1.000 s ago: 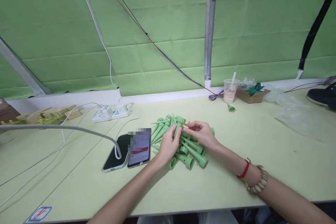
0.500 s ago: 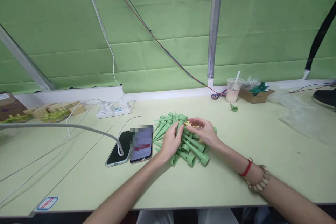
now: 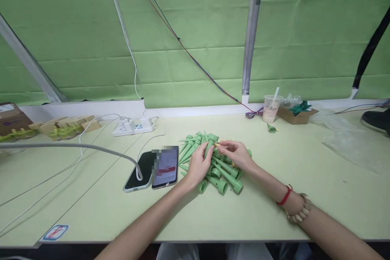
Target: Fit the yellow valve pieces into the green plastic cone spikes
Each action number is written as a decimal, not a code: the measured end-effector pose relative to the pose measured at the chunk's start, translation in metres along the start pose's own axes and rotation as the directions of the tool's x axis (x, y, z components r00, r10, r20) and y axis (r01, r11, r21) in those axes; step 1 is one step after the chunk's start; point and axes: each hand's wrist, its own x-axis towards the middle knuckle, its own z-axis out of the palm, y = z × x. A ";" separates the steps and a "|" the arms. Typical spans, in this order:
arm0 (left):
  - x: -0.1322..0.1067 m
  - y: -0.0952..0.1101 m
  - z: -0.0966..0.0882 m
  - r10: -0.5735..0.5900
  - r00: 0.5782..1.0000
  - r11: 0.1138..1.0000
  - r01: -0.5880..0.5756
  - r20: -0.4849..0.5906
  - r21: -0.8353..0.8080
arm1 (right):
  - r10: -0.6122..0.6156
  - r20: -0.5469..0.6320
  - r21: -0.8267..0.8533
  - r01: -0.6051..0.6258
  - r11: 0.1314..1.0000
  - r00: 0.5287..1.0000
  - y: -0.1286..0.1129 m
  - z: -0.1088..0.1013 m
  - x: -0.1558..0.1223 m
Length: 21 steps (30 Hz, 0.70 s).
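A pile of green plastic spikes, cone-shaped with wide hollow ends, lies on the table in front of me. Over its middle, my left hand is closed round one green spike, its wide end up. My right hand pinches a small yellow piece against the side of that spike near the top. The fingertips partly hide this piece, so its shape is unclear. More yellow bits show among the spikes beneath my right hand.
Two phones lie left of the pile, a white cable arching over one. Behind stands a power strip. A drink cup, a small cardboard box, a lone green spike and clear plastic bags are at right.
My right fingers have moved slightly left, bringing the yellow piece up against the green spike. My left hand keeps its hold. The camera view has shifted a little.
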 end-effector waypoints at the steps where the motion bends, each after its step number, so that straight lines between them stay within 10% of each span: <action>1: 0.000 0.000 0.000 -0.001 1.000 1.000 0.001 -0.009 0.003 | -0.020 -0.011 -0.007 0.020 1.000 1.000 0.000 0.000 0.000; 21: 0.000 0.002 0.000 -0.007 1.000 1.000 0.007 0.000 -0.023 | 0.100 0.007 0.106 -0.100 0.989 0.995 -0.008 0.000 0.001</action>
